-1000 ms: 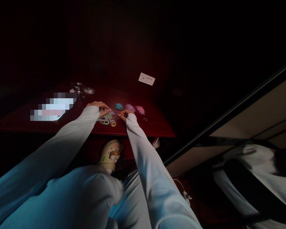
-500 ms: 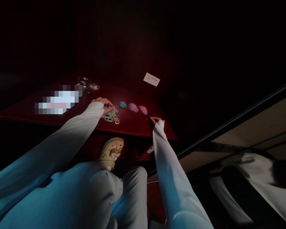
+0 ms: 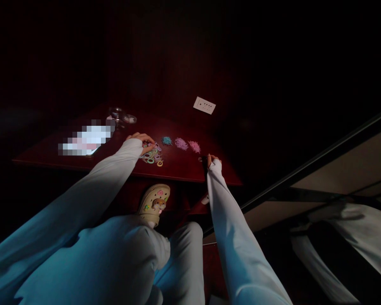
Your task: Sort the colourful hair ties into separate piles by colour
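My left hand [image 3: 145, 139] is over a mixed pile of small coloured hair ties [image 3: 150, 156], thumb and fingertips together at its upper edge; what they pinch is too small to make out. To the right are three small heaps: teal hair ties [image 3: 167, 140], purple hair ties [image 3: 181, 144] and pink hair ties [image 3: 194, 147]. A small pale ring [image 3: 200, 159] lies below the pink heap. Just right of this ring, my right hand [image 3: 213, 160] is raised with its fingers apart from it and nothing visible in them.
Everything rests on a dark red table [image 3: 178, 168]. A lit, pixelated screen [image 3: 87, 140] and clear round containers [image 3: 122, 116] are at the left. A white socket plate [image 3: 204, 105] is behind. Below the front edge is a beige clog [image 3: 155, 203].
My right hand has drawn away from the small ring, which now shows by itself on the table. My left hand stays at the mixed pile. The whole view has shifted slightly.
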The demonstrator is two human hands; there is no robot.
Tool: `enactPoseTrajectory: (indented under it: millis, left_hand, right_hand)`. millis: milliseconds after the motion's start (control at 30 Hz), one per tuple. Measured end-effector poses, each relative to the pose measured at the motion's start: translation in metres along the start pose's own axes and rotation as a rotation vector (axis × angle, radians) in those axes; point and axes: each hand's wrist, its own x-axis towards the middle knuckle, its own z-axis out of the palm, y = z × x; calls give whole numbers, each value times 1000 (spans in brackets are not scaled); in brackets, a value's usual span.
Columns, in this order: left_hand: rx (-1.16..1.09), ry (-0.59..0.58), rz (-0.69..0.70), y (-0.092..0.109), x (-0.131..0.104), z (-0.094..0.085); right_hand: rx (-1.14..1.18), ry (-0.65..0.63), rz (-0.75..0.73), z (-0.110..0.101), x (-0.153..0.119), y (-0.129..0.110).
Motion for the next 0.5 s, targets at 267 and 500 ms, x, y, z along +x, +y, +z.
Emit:
enactPoseTrajectory:
  millis: [267,500]
  left_hand:
    - [8,-31,2,-3,0,2]
    - [-3,-42,9,-5,2,0]
  right_hand:
    - [-61,-101,-153,2,-11,-22]
    - [68,-76,-204,-3,-11,-13]
